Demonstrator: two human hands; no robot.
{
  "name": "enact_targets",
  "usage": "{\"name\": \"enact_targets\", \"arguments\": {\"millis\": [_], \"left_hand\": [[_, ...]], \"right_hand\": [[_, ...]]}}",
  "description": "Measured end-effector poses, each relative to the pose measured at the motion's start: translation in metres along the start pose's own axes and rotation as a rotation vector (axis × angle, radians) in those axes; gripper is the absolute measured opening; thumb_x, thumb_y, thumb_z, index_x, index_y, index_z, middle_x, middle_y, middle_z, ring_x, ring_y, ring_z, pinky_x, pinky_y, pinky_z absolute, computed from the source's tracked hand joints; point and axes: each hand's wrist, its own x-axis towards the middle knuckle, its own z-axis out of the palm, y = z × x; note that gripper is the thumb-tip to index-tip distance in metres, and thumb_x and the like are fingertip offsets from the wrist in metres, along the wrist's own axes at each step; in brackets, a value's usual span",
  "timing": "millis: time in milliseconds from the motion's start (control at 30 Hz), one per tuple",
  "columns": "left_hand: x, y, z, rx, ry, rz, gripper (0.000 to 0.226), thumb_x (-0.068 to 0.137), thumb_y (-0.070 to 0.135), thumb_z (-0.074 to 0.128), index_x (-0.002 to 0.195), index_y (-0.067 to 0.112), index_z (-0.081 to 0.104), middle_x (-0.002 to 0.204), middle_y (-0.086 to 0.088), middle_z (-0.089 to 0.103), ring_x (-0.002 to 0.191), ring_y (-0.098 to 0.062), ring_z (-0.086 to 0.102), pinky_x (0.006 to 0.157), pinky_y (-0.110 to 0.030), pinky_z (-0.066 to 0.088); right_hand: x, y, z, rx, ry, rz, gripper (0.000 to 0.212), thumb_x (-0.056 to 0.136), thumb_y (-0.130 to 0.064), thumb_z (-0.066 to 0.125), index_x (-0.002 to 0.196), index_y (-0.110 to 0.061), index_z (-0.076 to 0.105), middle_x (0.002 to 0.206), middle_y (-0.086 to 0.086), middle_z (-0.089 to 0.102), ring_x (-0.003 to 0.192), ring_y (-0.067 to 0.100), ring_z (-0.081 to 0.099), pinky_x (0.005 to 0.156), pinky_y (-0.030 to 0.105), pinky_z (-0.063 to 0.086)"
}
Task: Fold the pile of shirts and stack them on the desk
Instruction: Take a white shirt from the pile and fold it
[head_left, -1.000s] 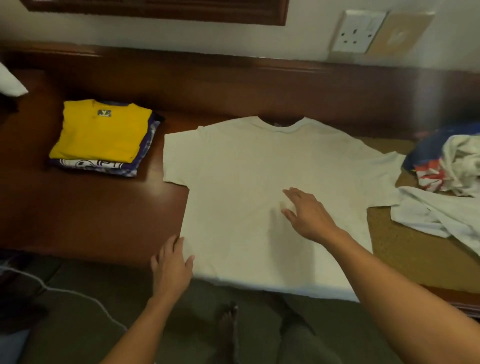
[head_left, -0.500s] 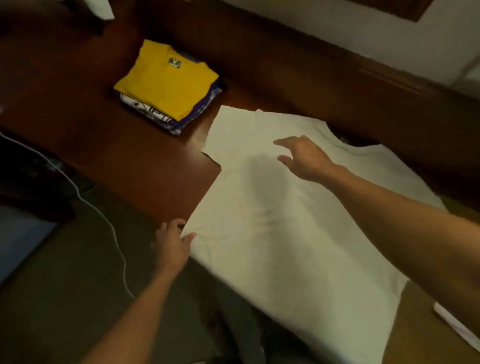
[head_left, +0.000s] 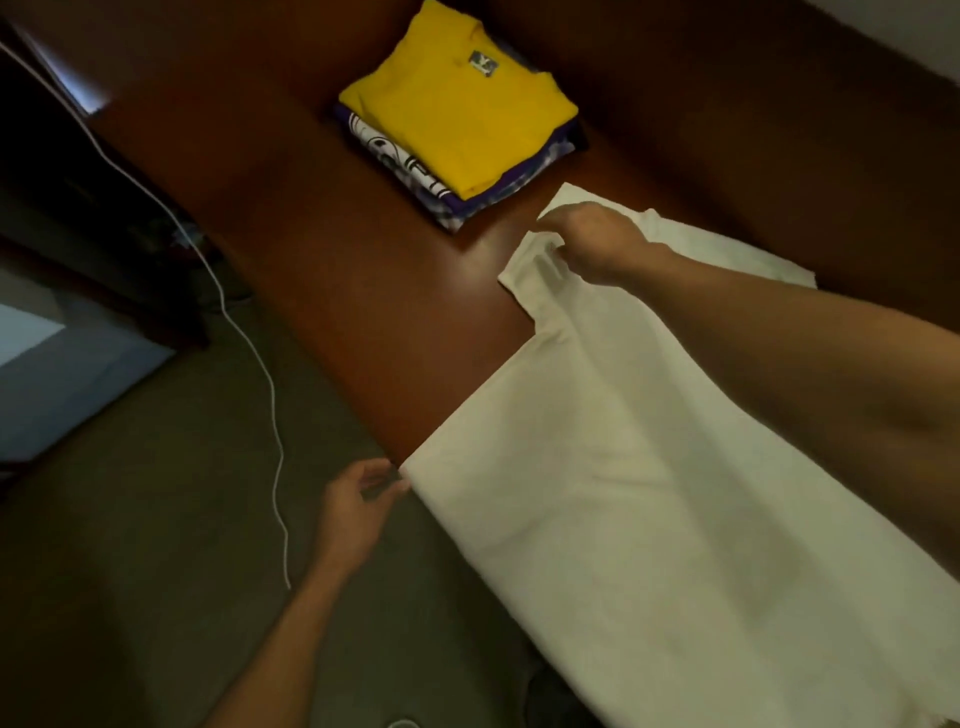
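Note:
A cream-white T-shirt (head_left: 597, 467) lies spread flat on the dark wooden desk (head_left: 337, 249), its hem hanging over the near edge. My right hand (head_left: 592, 241) grips the shirt at its left sleeve and shoulder, bunching the cloth. My left hand (head_left: 358, 493) pinches the shirt's lower left hem corner at the desk edge. A stack of folded shirts (head_left: 457, 114), a yellow one on top of printed purple and white ones, sits on the desk beyond the white shirt.
A thin white cable (head_left: 260, 364) trails across the olive floor (head_left: 130, 571) left of the desk. Dark furniture stands at the far left. The desk's raised back panel (head_left: 753, 114) runs behind the shirts.
My view has swung left and down. My right hand moved from the shirt's chest up to the left sleeve and took hold of it. My left hand now pinches the hem corner.

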Motion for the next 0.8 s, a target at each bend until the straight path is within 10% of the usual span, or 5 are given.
{"name": "enact_targets", "arguments": {"millis": [267,467,800], "left_hand": [[-0.002,-0.011,0.013,-0.092,0.019,-0.022,0.016,0.088,0.001,0.073,0.103,0.002,0.073,0.088,0.007,0.07,0.077,0.006,0.063,0.069,-0.004,0.046],[-0.011,-0.007,0.012,-0.121,0.038,-0.016,0.007,0.09,0.009,0.073,0.089,0.01,0.067,0.089,0.003,0.071,0.085,-0.003,0.064,0.065,-0.01,0.043],[-0.028,-0.001,0.008,-0.046,0.034,0.024,0.021,0.094,0.015,0.07,0.114,0.018,0.069,0.094,0.007,0.068,0.088,-0.004,0.062,0.07,-0.02,0.046]], "right_hand": [[0.032,0.006,0.025,-0.157,-0.013,-0.059,0.051,0.091,0.001,0.062,0.139,-0.012,0.051,0.131,0.018,0.048,0.108,0.042,0.053,0.083,0.049,0.05],[0.019,0.012,0.019,-0.176,0.056,-0.073,0.017,0.091,-0.003,0.063,0.107,-0.002,0.061,0.105,0.02,0.055,0.092,0.041,0.055,0.074,0.046,0.045],[-0.049,0.038,-0.041,0.028,0.157,-0.044,0.026,0.096,-0.015,0.068,0.119,-0.006,0.07,0.119,0.015,0.065,0.102,0.036,0.062,0.088,0.047,0.055]]}}
